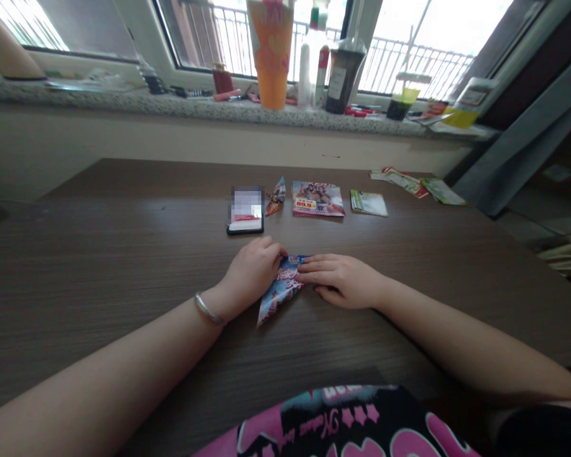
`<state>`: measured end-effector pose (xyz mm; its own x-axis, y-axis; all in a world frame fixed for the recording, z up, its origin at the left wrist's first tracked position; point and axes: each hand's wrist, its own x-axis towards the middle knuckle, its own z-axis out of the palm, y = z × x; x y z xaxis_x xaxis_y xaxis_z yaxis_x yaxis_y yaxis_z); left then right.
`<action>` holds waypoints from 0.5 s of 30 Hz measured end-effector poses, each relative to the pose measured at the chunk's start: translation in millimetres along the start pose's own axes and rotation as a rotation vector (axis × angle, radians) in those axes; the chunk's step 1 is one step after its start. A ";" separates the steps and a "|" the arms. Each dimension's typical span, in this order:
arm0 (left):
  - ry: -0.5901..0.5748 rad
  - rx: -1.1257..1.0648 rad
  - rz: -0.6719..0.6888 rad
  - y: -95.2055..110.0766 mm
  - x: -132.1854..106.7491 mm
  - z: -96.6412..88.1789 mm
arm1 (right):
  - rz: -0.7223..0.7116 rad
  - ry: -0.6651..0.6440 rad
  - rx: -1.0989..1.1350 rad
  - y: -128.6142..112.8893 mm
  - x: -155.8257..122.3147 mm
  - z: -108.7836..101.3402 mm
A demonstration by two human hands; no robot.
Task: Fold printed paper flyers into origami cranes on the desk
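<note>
A folded, pointed piece of printed paper (278,293), blue with red and white print, lies on the dark wooden table (99,266) in front of me. My left hand (252,270), with a silver bangle on its wrist, is curled and presses down on the paper's upper left part. My right hand (342,278) lies flat with its fingers together, their tips on the paper's upper right edge. The paper's top is hidden under both hands.
Behind my hands lie a phone (245,210), a small folded paper figure (276,198), a printed flyer (316,198), a green leaflet (368,203) and more leaflets (416,183) at the right. The windowsill (171,106) holds an orange cup (271,54), bottles and clutter.
</note>
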<state>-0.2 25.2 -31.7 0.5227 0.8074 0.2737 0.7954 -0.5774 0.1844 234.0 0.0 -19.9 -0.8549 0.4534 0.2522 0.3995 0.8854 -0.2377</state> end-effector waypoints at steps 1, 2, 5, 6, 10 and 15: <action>-0.002 -0.010 -0.002 -0.3 0.1 -0.2 | -0.009 0.002 -0.003 -0.3 0.2 -0.3; -0.003 -0.018 -0.004 -0.5 0.2 -0.4 | -0.015 0.003 -0.011 -0.7 0.6 -0.7; -0.009 -0.031 -0.004 -0.5 0.0 -1.1 | -0.018 -0.012 -0.046 -2.7 2.7 -2.2; -0.010 -0.034 -0.002 -0.5 -0.2 -1.4 | -0.016 -0.022 -0.057 -3.6 3.4 -2.7; -0.008 -0.034 0.006 -1.1 -0.6 -3.1 | -0.016 -0.028 -0.073 -6.7 4.8 -4.8; -0.013 0.009 0.010 0.2 -0.5 -5.5 | -0.047 0.003 -0.039 -7.7 3.4 -6.7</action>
<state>-2.0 24.0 -26.6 0.5350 0.8029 0.2629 0.7927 -0.5847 0.1726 230.2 -4.5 -10.9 -0.8722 0.4114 0.2646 0.3714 0.9090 -0.1891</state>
